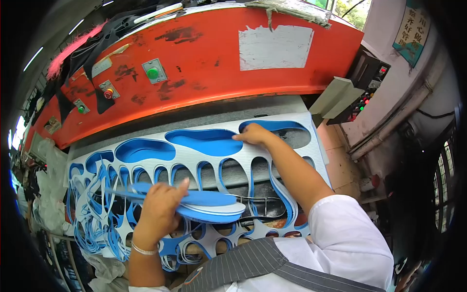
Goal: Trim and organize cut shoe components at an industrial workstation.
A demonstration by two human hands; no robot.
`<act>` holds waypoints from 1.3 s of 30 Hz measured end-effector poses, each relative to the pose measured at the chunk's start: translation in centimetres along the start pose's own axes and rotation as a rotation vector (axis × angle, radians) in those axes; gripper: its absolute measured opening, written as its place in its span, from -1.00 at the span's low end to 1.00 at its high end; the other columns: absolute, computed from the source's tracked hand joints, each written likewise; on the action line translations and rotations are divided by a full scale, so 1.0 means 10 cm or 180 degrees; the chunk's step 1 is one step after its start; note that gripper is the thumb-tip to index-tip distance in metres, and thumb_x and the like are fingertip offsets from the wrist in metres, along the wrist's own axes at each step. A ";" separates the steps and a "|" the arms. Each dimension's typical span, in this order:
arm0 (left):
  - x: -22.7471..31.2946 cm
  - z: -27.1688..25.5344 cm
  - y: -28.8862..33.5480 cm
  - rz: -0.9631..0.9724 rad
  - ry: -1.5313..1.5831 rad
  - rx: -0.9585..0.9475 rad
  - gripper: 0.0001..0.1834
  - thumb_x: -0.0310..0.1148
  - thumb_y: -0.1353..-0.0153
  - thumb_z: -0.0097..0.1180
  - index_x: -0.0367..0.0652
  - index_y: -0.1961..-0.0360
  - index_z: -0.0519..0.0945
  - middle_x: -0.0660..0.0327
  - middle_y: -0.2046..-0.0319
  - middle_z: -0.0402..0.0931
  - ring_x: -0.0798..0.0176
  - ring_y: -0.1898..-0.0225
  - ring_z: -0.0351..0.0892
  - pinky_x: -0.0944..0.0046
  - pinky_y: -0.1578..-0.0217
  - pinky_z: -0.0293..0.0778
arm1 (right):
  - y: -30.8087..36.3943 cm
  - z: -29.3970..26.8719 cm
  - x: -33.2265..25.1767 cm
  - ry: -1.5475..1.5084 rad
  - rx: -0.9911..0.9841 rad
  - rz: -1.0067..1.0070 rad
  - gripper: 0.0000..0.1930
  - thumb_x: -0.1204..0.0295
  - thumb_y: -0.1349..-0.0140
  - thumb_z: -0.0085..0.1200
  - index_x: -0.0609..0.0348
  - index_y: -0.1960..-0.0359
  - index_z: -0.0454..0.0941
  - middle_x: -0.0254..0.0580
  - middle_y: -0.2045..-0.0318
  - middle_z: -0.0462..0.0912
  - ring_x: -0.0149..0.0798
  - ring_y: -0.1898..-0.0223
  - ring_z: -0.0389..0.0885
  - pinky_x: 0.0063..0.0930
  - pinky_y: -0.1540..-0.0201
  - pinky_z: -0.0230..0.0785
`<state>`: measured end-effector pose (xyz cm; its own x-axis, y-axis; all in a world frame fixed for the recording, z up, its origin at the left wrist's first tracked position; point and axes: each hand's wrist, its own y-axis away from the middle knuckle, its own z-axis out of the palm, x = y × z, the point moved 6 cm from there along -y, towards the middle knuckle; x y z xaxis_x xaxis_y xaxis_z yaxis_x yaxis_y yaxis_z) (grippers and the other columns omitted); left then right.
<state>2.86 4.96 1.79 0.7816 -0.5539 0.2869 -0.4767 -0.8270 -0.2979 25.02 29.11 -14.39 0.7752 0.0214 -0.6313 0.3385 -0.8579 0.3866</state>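
Observation:
My left hand (161, 209) is closed around a stack of blue and white shoe insoles (214, 214), thumb up, above the near part of a cut foam sheet (194, 185). The sheet stack is white and ribbed on top with blue layers below, and insole-shaped holes run through it. My right hand (253, 134) reaches to its far edge, fingers bent down at the narrow strip between two cutouts. What those fingertips grip is hidden. Left of them, blue insole-shaped foam (204, 142) fills a cutout; another blue piece (146, 151) lies in the cutout farther left.
A red press beam (204, 53) with a green button (152, 73) and a red button (108, 93) spans the back. A control box (362, 97) stands at right. Tangled foam offcuts (97, 224) hang at left. A dark metal frame (265, 207) shows under the holes.

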 end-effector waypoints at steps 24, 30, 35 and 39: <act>-0.52 1.20 -1.20 0.0827 -0.0342 -0.0811 -0.67 -0.55 0.28 0.20 -0.08 0.35 0.60 0.26 0.26 0.49 0.18 0.07 0.47 0.07 -0.16 0.22 | -0.08 0.30 0.04 -0.2723 -0.0280 -0.0659 -0.83 0.45 -0.20 0.06 0.34 0.29 0.42 -0.13 0.47 0.59 -0.34 0.48 0.55 -0.48 0.37 0.42; -0.84 0.27 -0.50 -0.0320 0.0855 0.1221 -0.61 -0.49 0.24 0.34 -0.07 0.27 0.60 0.12 0.23 0.52 0.01 0.09 0.47 0.11 0.00 0.36 | -0.23 0.30 0.20 -0.1880 0.0596 -0.0347 -0.91 0.52 -0.17 0.04 0.30 0.41 0.46 -0.20 0.56 0.57 -0.38 0.56 0.50 -0.51 0.50 0.35; -1.31 -0.05 0.40 -0.1086 0.3126 0.2364 -0.58 -0.55 0.15 0.38 -0.21 0.19 0.56 0.22 0.23 0.53 0.29 0.18 0.51 0.30 0.11 0.44 | -0.34 0.30 0.23 -0.0560 0.0917 -0.0284 -0.83 0.47 -0.13 0.04 0.39 0.40 0.55 -0.03 0.48 0.64 -0.21 0.43 0.61 -0.32 0.31 0.40; -2.11 -0.85 1.32 -0.0736 0.4970 0.4375 -0.70 -0.38 -0.12 0.21 -0.14 0.11 0.50 0.22 0.18 0.52 0.24 0.13 0.49 0.16 0.01 0.39 | -0.26 0.22 0.26 0.0254 0.1438 0.0179 -0.72 0.33 -0.14 0.08 0.36 0.27 0.56 0.19 0.31 0.62 0.08 0.20 0.60 -0.12 0.12 0.37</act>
<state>-23.32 4.94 -0.49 -0.4929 -0.6824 0.5399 0.6681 -0.6943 -0.2675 24.94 30.23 -18.50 0.8304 -0.0071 -0.5571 0.0422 -0.9962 0.0756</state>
